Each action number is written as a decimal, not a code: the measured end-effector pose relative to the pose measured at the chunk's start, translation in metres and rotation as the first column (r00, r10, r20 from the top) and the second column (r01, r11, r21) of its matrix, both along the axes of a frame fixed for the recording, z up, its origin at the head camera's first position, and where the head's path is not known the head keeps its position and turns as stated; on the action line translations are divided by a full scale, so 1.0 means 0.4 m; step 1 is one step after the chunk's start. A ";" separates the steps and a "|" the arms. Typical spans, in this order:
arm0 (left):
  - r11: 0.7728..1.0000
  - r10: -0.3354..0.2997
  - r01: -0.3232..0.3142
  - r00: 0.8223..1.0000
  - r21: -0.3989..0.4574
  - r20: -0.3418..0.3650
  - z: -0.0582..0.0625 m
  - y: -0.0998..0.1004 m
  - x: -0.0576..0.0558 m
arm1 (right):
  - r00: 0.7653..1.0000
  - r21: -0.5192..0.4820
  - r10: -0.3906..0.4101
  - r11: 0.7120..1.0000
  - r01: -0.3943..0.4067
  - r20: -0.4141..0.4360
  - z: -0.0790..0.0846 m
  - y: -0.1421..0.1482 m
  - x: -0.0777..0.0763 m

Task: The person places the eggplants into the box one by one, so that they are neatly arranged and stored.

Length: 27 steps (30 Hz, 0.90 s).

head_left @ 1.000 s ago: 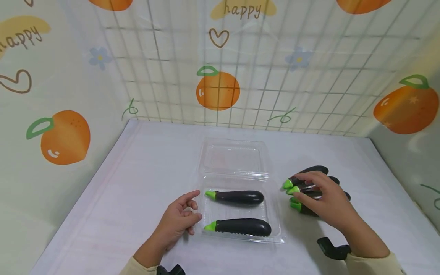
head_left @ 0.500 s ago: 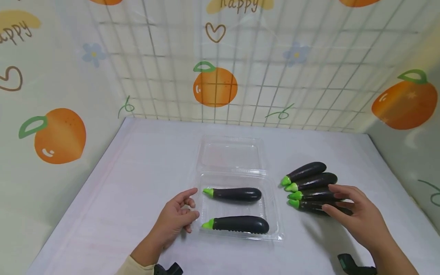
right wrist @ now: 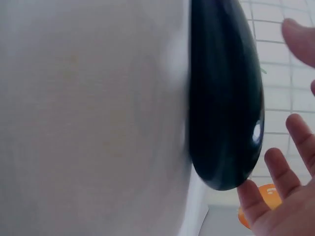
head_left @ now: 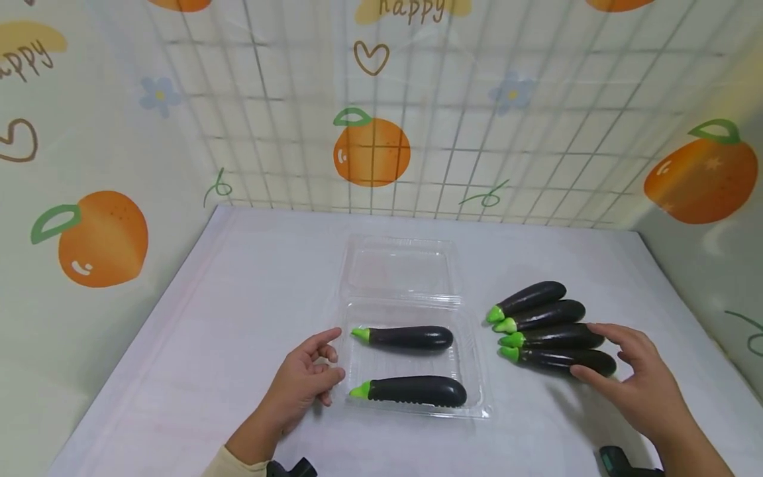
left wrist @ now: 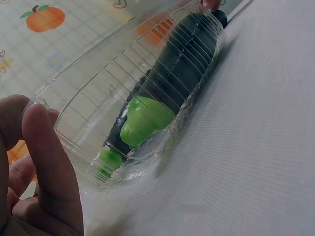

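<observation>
In the head view, a clear plastic clamshell box [head_left: 477, 397] lies with its lid [head_left: 398, 268] folded back. It contains two eggplants, a rear one [head_left: 411, 338] and a front one [head_left: 417, 391], green stems to the left. My left hand [head_left: 301, 381] is at the box's left edge, thumb and index finger apart at the rim; the left wrist view shows the thumb [left wrist: 44, 132] against it. To the right, several eggplants lie fanned side by side. My right hand [head_left: 646, 377] is spread around the blunt end of the nearest eggplant [head_left: 560, 360], thumb and fingers wide apart.
A white cloth [head_left: 268, 278] covers the table. Patterned sheets with printed oranges [head_left: 372, 152] hang at the back and both sides, with a wire grid showing through behind. Dark devices [head_left: 292, 468] are worn at both wrists.
My right hand has drawn back from the eggplants' stem ends to their blunt ends, uncovering the group. The left hand stays at the box. The head view has tilted slightly.
</observation>
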State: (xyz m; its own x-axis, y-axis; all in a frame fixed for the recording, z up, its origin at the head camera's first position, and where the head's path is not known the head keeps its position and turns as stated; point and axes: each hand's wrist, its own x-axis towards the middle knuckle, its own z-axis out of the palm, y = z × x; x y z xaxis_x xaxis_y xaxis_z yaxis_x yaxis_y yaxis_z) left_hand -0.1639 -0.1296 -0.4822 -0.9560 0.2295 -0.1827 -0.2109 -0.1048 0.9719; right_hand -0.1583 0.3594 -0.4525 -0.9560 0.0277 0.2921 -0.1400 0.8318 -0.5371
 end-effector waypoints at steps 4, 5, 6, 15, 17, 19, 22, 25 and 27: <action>1.000 -0.006 0.006 1.000 0.006 -0.003 -0.003 0.001 0.003 | 0.999 0.036 0.021 0.999 -0.022 0.027 -0.016 0.010 -0.002; 1.000 -0.008 0.008 1.000 0.007 -0.005 -0.004 0.001 0.003 | 0.999 0.037 0.027 0.999 -0.028 0.025 -0.018 0.012 -0.003; 1.000 -0.008 0.008 1.000 0.007 -0.006 -0.005 0.001 0.004 | 0.999 0.039 0.032 0.999 -0.033 0.027 -0.019 0.014 -0.004; 1.000 0.000 0.001 1.000 0.015 -0.008 -0.004 -0.002 0.004 | 0.975 0.086 -0.013 0.996 -0.006 0.223 -0.015 0.009 -0.020; 1.000 -0.001 0.001 1.000 0.013 -0.008 -0.002 -0.002 0.004 | 0.967 0.083 -0.035 0.996 0.015 0.252 -0.014 0.010 -0.023; 1.000 -0.001 0.001 1.000 0.011 -0.008 0.000 -0.002 0.003 | 0.967 0.080 -0.040 0.997 0.021 0.253 -0.014 0.012 -0.024; 1.000 0.000 0.001 1.000 0.009 -0.010 0.001 -0.002 0.002 | 0.971 0.095 -0.027 0.996 0.005 0.237 -0.014 0.019 -0.024; 1.000 -0.002 0.002 1.000 0.003 -0.011 0.000 -0.002 0.001 | 0.973 0.123 0.000 0.992 -0.029 0.232 -0.014 0.032 -0.020; 1.000 0.000 0.000 1.000 -0.005 -0.011 -0.002 -0.002 0.000 | 0.970 0.119 0.016 0.992 -0.046 0.242 -0.015 0.039 -0.018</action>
State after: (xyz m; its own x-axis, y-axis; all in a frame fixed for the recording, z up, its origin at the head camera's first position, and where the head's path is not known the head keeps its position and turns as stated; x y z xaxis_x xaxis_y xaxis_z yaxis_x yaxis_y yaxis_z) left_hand -0.1638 -0.1305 -0.4831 -0.9580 0.2290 -0.1728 -0.1997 -0.1000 0.9747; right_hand -0.1655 0.3752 -0.4583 -0.9983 -0.0247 0.0533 -0.0462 0.8907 -0.4522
